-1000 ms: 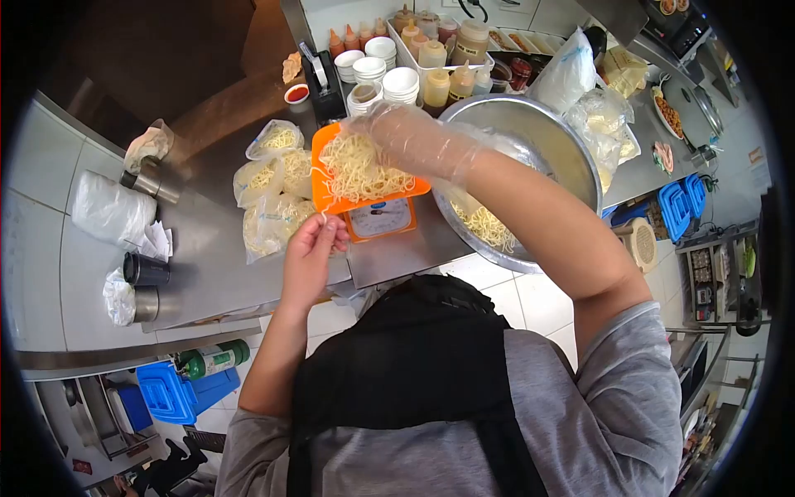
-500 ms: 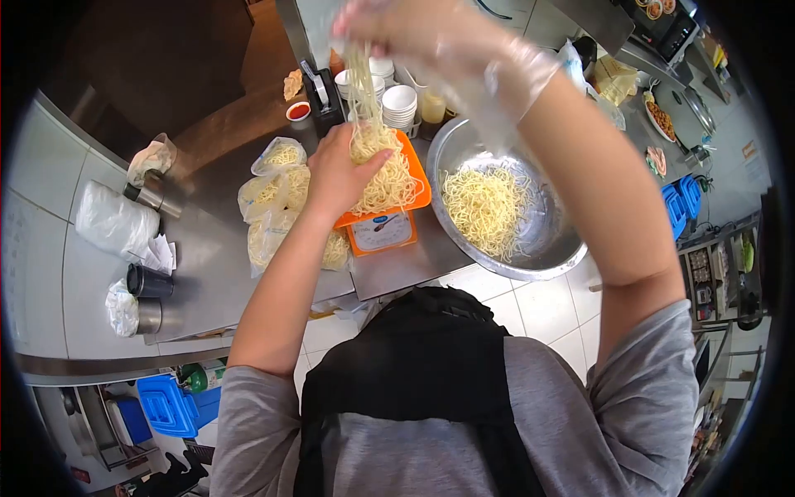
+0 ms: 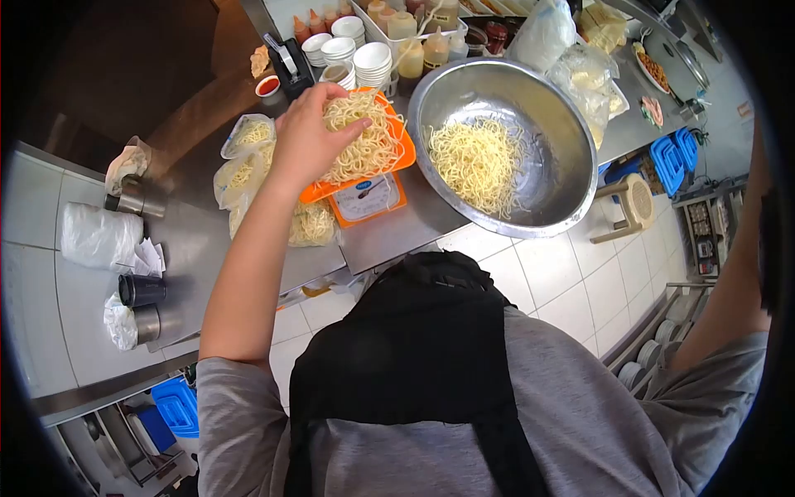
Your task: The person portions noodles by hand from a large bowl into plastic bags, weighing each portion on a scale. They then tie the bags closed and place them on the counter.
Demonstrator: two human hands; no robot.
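Note:
My left hand point(image 3: 313, 137) lies at the left side of an orange tray point(image 3: 403, 142), its thumb and fingers spread over the pale noodles point(image 3: 370, 141) heaped there. The tray sits on an orange scale point(image 3: 368, 199). To its right, a large metal bowl point(image 3: 559, 178) holds a pile of loose noodles point(image 3: 476, 161). Left of the tray are clear bags of noodles point(image 3: 240, 172), some partly hidden behind my left forearm. My right arm reaches out at the right edge, and its hand is out of view.
Stacked white cups point(image 3: 373, 62) and sauce bottles point(image 3: 410, 60) stand behind the tray. A black dispenser point(image 3: 290, 66) and a red sauce cup point(image 3: 267, 85) are at the back left. Plastic bags point(image 3: 580, 79) lie beyond the bowl, and a beige stool point(image 3: 636, 201) stands at the right.
My right hand, which was raised over the tray with noodles hanging below it, has swung right and out of view. My left hand remains at the tray. The view has shifted.

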